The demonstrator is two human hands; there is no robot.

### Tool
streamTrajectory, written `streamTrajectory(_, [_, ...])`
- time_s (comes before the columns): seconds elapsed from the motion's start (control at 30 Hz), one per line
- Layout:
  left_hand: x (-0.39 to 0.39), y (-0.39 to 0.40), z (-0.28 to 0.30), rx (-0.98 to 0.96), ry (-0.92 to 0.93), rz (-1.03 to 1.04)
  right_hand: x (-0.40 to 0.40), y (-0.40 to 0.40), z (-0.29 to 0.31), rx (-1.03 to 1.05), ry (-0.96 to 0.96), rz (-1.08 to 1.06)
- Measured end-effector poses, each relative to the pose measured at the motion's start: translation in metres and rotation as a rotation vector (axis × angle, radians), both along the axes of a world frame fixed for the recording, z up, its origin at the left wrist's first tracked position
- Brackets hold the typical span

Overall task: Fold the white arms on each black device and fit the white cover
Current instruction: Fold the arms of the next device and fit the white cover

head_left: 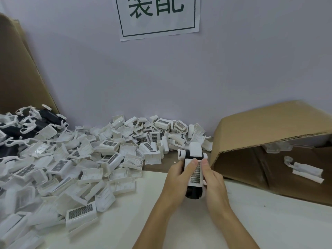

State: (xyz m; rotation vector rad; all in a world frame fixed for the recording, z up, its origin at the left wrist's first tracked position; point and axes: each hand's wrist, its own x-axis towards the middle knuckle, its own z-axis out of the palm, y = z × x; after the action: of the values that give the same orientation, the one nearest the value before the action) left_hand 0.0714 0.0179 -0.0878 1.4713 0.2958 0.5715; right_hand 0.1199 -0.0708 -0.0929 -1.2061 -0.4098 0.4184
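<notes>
Two hands gripping black device, white cover

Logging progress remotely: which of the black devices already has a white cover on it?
The black device gripped by the left hand and right hand. A white cover lies along it; the black ones in the far-left heap lie bare, arms out.

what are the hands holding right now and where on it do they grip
Both hold one black device with a white cover on it: the left hand grips its left side, the right hand its right side, thumbs on top of the cover.
</notes>
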Motion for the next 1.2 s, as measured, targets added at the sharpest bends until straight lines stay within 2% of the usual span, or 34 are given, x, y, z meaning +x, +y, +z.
streamTrajectory(0.17, [0.004, -0.004, -0.001, 0.055, 0.031, 0.039, 0.003, 0.002, -0.003, 0.103, 0.125, 0.051])
streamTrajectory(0.33, [0.002, -0.002, -0.001, 0.081, 0.04, 0.034, 0.004, 0.002, -0.004, 0.13, 0.085, 0.083])
streamTrajectory(0.53, [0.003, 0.0, -0.002, 0.022, 0.025, 0.001, 0.007, 0.003, -0.006, 0.117, 0.137, 0.063])
streamTrajectory(0.67, [0.002, -0.003, -0.001, -0.004, 0.007, 0.002, 0.004, 0.006, -0.007, 0.07, 0.073, 0.042])
streamTrajectory(0.97, [0.001, 0.011, 0.001, -0.112, 0.12, -0.126, 0.011, 0.005, -0.008, 0.067, 0.056, 0.099])
streamTrajectory(1.03, [-0.002, 0.016, 0.0, -0.082, 0.125, -0.122, 0.014, 0.002, -0.009, 0.07, 0.054, 0.074])
streamTrajectory(1.2, [-0.002, 0.017, -0.007, 0.153, 0.145, -0.011, 0.016, 0.001, -0.009, 0.03, -0.027, -0.023])
